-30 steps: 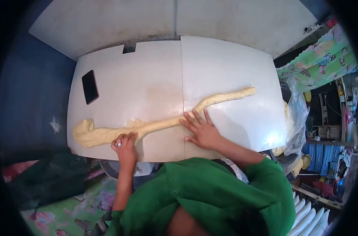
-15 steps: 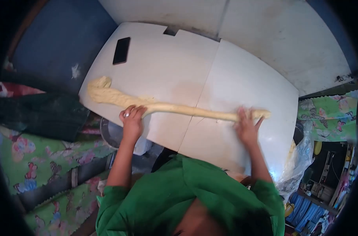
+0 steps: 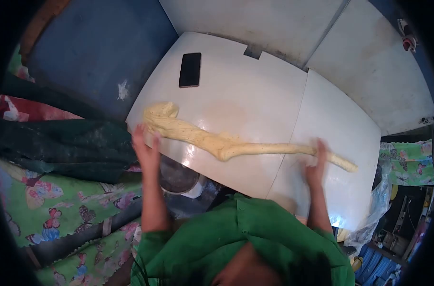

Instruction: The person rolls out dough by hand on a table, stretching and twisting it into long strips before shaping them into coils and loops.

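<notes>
A long piece of yellow dough lies across the white table. Its left part is thick and lumpy, with a folded end; to the right it narrows into a smooth rope. My left hand is at the near side of the thick end, open, with its fingers spread and slightly blurred. Over the thin part, my right hand has its fingers across the rope and its thumb on the near side, gripping it. The fingertips are smeared by motion. Beyond this hand the rope's end slants toward the table's right edge.
A dark phone lies on the table behind the dough. Below the near edge stands a bucket. Clear plastic hangs at the right edge. Walls close off the back; dark cloth is at left.
My left hand has left the middle of the dough and moved left to its thick end. My right hand stays near the rope's right end, which now bends toward me. The view has shifted.
</notes>
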`<state>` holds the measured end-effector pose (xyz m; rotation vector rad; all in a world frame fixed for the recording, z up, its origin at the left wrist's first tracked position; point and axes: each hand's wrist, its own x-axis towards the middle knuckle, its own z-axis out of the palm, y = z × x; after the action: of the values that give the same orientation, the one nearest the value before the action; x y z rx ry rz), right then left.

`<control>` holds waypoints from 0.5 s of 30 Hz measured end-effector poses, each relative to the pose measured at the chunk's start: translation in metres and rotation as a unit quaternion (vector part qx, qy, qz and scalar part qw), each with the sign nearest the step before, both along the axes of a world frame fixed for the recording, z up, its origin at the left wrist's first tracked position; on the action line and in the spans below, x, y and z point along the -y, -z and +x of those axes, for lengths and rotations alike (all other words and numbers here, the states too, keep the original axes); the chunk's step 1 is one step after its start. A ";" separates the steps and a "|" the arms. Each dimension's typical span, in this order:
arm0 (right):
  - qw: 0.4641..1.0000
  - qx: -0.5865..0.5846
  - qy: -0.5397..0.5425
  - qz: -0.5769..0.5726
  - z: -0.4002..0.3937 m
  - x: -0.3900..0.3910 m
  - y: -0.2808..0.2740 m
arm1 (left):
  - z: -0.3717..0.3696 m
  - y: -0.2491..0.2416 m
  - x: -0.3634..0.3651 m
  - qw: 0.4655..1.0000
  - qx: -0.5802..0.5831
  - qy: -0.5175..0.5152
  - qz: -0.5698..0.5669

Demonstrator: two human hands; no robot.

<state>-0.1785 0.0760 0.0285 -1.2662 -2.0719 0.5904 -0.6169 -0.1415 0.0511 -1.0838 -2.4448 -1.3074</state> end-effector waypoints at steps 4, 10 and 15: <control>0.902 0.188 -0.367 0.130 -0.164 0.056 0.006 | -0.101 0.033 -0.040 0.983 0.086 -0.071 -0.148; 0.924 0.182 -0.335 0.014 -0.184 -0.009 -0.004 | -0.080 0.017 -0.061 0.968 0.246 -0.046 0.021; 0.977 0.037 -0.209 0.009 -0.065 -0.059 -0.097 | -0.009 -0.060 -0.069 0.832 0.420 0.086 0.351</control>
<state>-0.2436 0.1350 0.1251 -0.8536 -2.4203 0.7130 -0.6258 -0.0726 0.1113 -0.5726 -1.8990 -2.9019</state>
